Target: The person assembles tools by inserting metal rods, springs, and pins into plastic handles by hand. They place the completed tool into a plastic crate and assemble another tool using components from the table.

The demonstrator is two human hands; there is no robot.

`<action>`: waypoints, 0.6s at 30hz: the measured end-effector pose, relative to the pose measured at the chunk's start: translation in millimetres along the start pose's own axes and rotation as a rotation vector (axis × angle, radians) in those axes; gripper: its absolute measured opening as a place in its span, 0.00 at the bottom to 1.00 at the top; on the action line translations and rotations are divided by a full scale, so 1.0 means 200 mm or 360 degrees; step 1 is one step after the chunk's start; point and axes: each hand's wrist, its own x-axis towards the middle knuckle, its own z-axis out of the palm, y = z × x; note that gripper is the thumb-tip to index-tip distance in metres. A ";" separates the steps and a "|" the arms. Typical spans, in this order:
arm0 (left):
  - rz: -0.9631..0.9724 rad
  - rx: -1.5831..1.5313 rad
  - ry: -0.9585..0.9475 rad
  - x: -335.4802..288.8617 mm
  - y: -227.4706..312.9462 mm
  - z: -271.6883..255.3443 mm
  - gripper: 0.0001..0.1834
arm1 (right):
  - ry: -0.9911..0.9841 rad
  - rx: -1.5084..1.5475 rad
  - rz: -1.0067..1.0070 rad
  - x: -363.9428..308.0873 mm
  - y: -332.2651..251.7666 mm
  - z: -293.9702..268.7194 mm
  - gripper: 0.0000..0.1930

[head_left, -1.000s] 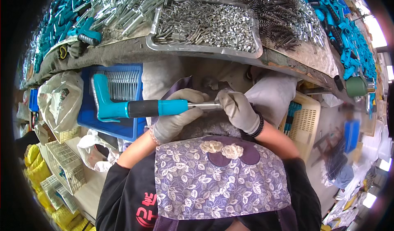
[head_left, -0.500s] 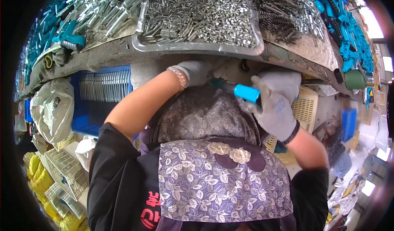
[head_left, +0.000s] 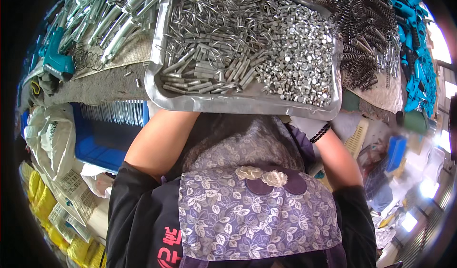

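Both my forearms reach in under the front rim of a metal tray. The tray holds bent wire pieces, short metal pins and small silver slugs. My left hand is hidden beneath the tray; only its bare forearm shows. Part of my right hand, in a pale glove with a dark beaded band at the wrist, shows below the tray's right front corner. Its fingers are covered by the rim, so what it holds cannot be seen.
Dark coil springs lie heaped right of the tray, with turquoise parts beyond. Metal tubes and a turquoise tool housing lie to the left. Below stand a blue bin of metal rods and a white sack.
My view has shifted closer to the bench, so the tray looks larger and lower. Both hands and the turquoise-handled tool in my right hand have passed out of sight, apart from part of the right glove.
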 end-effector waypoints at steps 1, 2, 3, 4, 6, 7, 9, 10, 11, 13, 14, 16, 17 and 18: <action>-0.0005 -0.0028 -0.0004 -0.01 -0.02 0.03 0.26 | -0.0032 0.0048 -0.0023 0.01 -0.02 0.00 0.17; -0.0010 -0.0054 -0.0008 -0.02 -0.03 0.05 0.26 | -0.0062 0.0095 -0.0046 0.03 -0.04 -0.01 0.17; -0.0015 -0.0076 -0.0009 -0.03 -0.04 0.07 0.26 | -0.0089 0.0143 -0.0070 0.04 -0.07 -0.02 0.17; -0.0019 -0.0101 -0.0011 -0.04 -0.05 0.10 0.26 | -0.0116 0.0189 -0.0092 0.05 -0.09 -0.03 0.17; -0.0025 -0.0138 -0.0006 -0.07 -0.07 0.14 0.26 | -0.0158 0.0279 -0.0143 0.07 -0.15 -0.07 0.17; -0.0026 -0.0148 -0.0003 -0.09 -0.07 0.16 0.26 | -0.0171 0.0325 -0.0168 0.08 -0.18 -0.10 0.17; -0.0019 -0.0150 0.0020 -0.11 -0.07 0.16 0.26 | -0.0369 -0.0079 -0.0221 0.05 -0.30 -0.19 0.19; -0.0010 -0.0141 0.0040 -0.11 -0.07 0.15 0.26 | -0.0243 -0.0168 -0.0253 0.02 -0.34 -0.18 0.21; 0.0016 -0.0113 0.0061 -0.11 -0.06 0.11 0.26 | -0.0167 0.0023 -0.0248 0.05 -0.28 -0.08 0.22; 0.0084 -0.0054 0.0107 -0.08 -0.02 0.02 0.26 | -0.0060 0.0292 -0.0287 0.16 -0.13 0.17 0.25; 0.0110 -0.0031 0.0130 -0.08 0.00 0.00 0.26 | -0.0044 0.0375 -0.0338 0.18 -0.13 0.22 0.26; 0.0143 0.0016 0.0213 -0.05 0.00 -0.08 0.26 | -0.0497 0.0629 -0.0232 0.21 -0.28 -0.02 0.26; 0.0165 0.0047 0.0240 -0.03 -0.01 -0.12 0.26 | -0.0323 0.0605 -0.0311 0.19 -0.25 0.03 0.24; 0.0184 0.0072 0.0263 -0.01 -0.03 -0.16 0.26 | -0.0156 0.0581 -0.0390 0.17 -0.20 0.13 0.22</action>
